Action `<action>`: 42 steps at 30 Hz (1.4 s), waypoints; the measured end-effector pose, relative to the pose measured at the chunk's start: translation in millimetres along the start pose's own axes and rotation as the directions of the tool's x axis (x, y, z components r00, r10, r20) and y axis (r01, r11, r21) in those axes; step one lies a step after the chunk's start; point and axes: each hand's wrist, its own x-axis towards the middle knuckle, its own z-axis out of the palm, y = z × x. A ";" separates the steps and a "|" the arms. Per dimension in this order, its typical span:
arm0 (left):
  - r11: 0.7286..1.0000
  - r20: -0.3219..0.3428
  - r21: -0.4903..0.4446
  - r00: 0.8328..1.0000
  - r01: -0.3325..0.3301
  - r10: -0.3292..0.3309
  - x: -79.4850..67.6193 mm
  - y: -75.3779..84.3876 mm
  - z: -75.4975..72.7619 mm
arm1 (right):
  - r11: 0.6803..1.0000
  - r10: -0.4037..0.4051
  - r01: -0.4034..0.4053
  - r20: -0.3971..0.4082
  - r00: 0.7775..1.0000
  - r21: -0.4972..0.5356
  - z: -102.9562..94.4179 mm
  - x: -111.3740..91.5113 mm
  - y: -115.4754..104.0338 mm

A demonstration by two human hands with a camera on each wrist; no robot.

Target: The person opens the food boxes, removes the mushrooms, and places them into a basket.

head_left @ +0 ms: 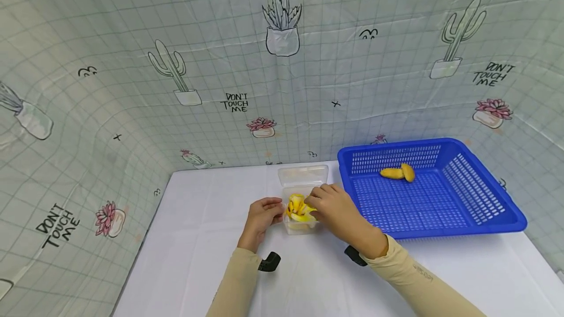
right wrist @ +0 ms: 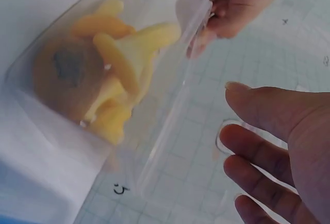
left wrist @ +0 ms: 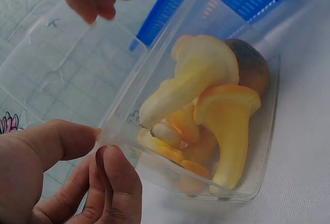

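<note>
A clear plastic box [head_left: 299,232] stands on the white table with its hinged lid [head_left: 304,175] raised at the back. Inside lie several yellow mushrooms [left wrist: 227,136] and a rounder brown one with a dark patch [left wrist: 252,67]. At the box's left side my left hand [head_left: 260,219] pinches the rim between thumb and fingers. My right hand [right wrist: 278,141] is beside the box's opening, its fingers apart and nothing between them. In the head view the right hand [head_left: 337,209] partly covers the box's right side.
To the right stands a blue plastic basket [head_left: 506,214] with slotted walls. Near its back wall lie yellow mushrooms [head_left: 398,173]. A cloth with plant drawings [head_left: 308,87] hangs behind the white table [head_left: 198,238].
</note>
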 end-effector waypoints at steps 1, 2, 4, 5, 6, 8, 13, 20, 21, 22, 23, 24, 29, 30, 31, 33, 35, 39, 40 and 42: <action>1.000 0.002 0.001 1.000 0.002 -0.002 -0.2 0.3 0.1 | 1.000 -0.010 0.010 0.002 1.000 -0.009 1.6 1.6 -1.3; 1.000 0.002 -0.001 1.000 0.004 -0.004 -0.3 0.7 0.1 | 1.000 -0.020 0.020 0.000 1.000 -0.015 3.2 3.3 -2.6; 1.000 0.005 -0.005 1.000 0.005 -0.005 0.0 1.2 0.2 | 0.999 -0.034 0.034 0.002 0.999 -0.035 7.1 6.5 -4.5; 1.000 0.006 -0.004 1.000 -0.001 0.001 0.3 1.4 0.2 | 0.998 -0.041 0.041 0.003 0.999 -0.039 9.0 8.0 -5.3; 1.000 0.007 -0.004 1.000 -0.006 0.006 0.7 1.5 0.0 | 0.998 -0.044 0.044 0.007 0.999 -0.039 10.8 9.3 -6.0; 1.000 0.007 -0.008 1.000 -0.006 0.006 1.1 1.8 -0.1 | 0.998 -0.049 0.050 0.021 0.999 -0.033 14.4 11.5 -7.1; 1.000 0.004 -0.005 1.000 0.000 0.000 1.4 2.0 -0.1 | 0.998 -0.057 0.055 0.070 0.996 0.025 22.3 15.5 -8.4; 1.000 -0.002 0.001 1.000 -0.008 0.008 0.5 2.3 0.4 | 0.993 -0.084 0.078 0.067 0.994 0.092 30.9 16.6 -8.7; 1.000 -0.002 -0.002 1.000 -0.011 0.011 0.3 2.5 0.4 | 0.992 -0.085 0.079 0.066 0.994 0.097 31.6 16.9 -8.7; 1.000 -0.003 -0.003 1.000 -0.013 0.013 0.3 2.7 0.3 | 0.991 -0.087 0.079 0.066 0.994 0.104 32.6 17.4 -8.6; 1.000 -0.003 -0.006 1.000 -0.015 0.015 0.4 3.0 0.2 | 0.991 -0.085 0.078 0.068 0.994 0.110 33.1 17.8 -8.7; 1.000 -0.002 -0.009 1.000 -0.017 0.017 0.6 3.2 0.3 | 0.990 -0.084 0.075 0.071 0.994 0.117 33.8 18.3 -8.6; 1.000 -0.002 -0.019 1.000 -0.017 0.017 0.9 5.2 0.0 | 0.985 -0.069 0.051 0.102 0.992 0.166 35.6 21.9 -8.4; 1.000 -0.001 -0.019 1.000 -0.017 0.017 0.9 5.5 0.0 | 0.983 -0.063 0.043 0.110 0.992 0.177 36.1 22.5 -8.3; 1.000 0.000 -0.018 1.000 -0.020 0.020 0.9 5.5 -0.2 | 0.982 -0.057 0.034 0.120 0.991 0.186 36.4 23.0 -8.3; 1.000 0.001 -0.019 1.000 -0.020 0.020 1.3 5.4 -0.5 | 0.979 -0.042 0.012 0.143 0.989 0.205 36.9 24.5 -8.4; 1.000 0.003 -0.019 1.000 -0.025 0.025 2.0 4.4 -0.8 | 0.975 -0.031 -0.006 0.166 0.986 0.221 37.3 26.1 -8.7; 0.999 0.007 -0.022 1.000 -0.024 0.024 1.5 1.8 -1.1 | 0.970 -0.029 -0.022 0.206 0.978 0.242 39.2 28.6 -9.3; 1.000 0.008 -0.023 1.000 -0.022 0.022 0.9 1.1 -1.1 | 0.970 -0.032 -0.022 0.216 0.976 0.243 39.5 28.9 -9.5; 0.999 0.012 -0.025 1.000 -0.023 0.023 -0.8 0.5 -0.9 | 0.971 -0.040 -0.016 0.229 0.973 0.237 40.8 29.8 -9.7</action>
